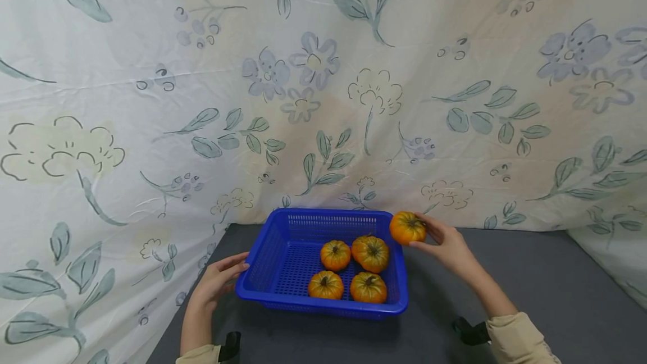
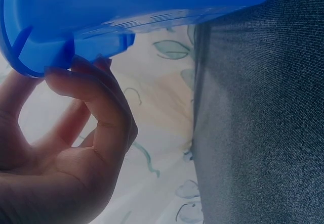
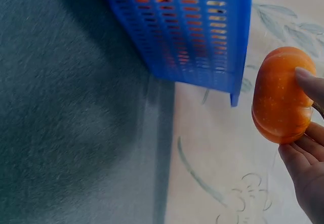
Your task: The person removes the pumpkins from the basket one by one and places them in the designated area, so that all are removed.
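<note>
In the head view a blue plastic basket (image 1: 288,265) stands on the dark table, with several small orange pumpkins (image 1: 336,255) grouped in its right half. My left hand (image 1: 218,282) holds the basket's left rim; its curled fingers meet the rim's underside in the left wrist view. Just above the back right corner of the basket, my right hand (image 1: 447,243) grips another small pumpkin (image 1: 406,228). The right wrist view shows this pumpkin (image 3: 281,95) between thumb and fingers, apart from the basket wall (image 3: 202,32).
Dark cloth covers the table (image 1: 525,274). Behind it hangs a pale curtain (image 1: 323,100) printed with leaves and flowers, which also runs down the left side. Dark straps (image 1: 470,331) show near both sleeves.
</note>
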Demonstrator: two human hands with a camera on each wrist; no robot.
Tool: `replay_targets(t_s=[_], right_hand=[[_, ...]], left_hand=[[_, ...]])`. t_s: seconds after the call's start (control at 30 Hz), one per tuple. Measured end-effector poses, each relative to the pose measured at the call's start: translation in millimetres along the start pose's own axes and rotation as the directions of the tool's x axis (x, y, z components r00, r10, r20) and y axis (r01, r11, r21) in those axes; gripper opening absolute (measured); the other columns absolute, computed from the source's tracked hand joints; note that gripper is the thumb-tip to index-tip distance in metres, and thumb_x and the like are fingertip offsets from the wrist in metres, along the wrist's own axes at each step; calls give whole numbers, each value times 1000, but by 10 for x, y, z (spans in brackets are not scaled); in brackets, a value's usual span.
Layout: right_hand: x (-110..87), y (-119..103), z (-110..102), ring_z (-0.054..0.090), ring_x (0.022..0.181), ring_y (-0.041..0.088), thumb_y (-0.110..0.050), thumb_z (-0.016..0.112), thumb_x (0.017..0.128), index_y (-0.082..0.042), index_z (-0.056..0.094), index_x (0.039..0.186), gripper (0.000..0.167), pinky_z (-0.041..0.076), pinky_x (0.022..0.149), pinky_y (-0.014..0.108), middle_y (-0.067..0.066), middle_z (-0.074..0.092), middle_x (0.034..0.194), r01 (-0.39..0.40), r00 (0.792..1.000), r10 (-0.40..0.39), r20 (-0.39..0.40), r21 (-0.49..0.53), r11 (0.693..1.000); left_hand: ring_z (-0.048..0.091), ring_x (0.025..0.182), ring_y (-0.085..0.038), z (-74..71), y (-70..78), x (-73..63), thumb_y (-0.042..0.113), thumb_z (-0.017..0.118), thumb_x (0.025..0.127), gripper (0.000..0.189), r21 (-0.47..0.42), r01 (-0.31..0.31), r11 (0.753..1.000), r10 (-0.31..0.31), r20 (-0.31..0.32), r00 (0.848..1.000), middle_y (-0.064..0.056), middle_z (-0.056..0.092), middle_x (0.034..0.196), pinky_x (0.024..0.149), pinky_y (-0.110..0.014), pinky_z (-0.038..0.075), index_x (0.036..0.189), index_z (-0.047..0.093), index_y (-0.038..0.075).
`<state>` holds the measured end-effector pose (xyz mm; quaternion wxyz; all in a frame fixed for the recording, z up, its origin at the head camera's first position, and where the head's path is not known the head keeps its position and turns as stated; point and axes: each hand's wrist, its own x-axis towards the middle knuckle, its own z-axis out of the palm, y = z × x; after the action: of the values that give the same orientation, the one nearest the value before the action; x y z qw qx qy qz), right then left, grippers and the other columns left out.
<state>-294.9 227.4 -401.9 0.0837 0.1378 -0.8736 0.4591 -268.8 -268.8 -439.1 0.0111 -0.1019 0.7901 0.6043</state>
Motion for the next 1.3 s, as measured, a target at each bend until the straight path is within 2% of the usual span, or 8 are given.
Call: replay_targets(t_s=[0.53,0.87,1.3], right_hand=[[-34,391,3,40,136,47,-15,72,88,5,40,145,69,40,103,48,32,39,148,-35,997,31,-68,-59,998],[-55,616,16,43,132,47,-14,74,86,6,41,144,70,43,101,48,36,38,146,-78,996,73,-46,-98,992],[-131,780,38,45,129,50,-16,76,84,10,43,140,70,45,97,48,39,40,142,-99,995,94,-45,-131,986]], left_hand=[[64,101,-17,3,-15,18,31,72,88,58,-15,21,1000,-21,-1,1000,-12,63,131,83,-36,53,137,55,5],[64,101,-17,2,-4,13,31,71,88,57,-9,4,1000,-4,1,1000,-13,62,131,83,-36,53,137,55,5],[63,101,-18,4,7,1,32,71,89,57,-12,8,1000,-8,2,1000,-13,62,132,83,-37,53,137,55,6]])
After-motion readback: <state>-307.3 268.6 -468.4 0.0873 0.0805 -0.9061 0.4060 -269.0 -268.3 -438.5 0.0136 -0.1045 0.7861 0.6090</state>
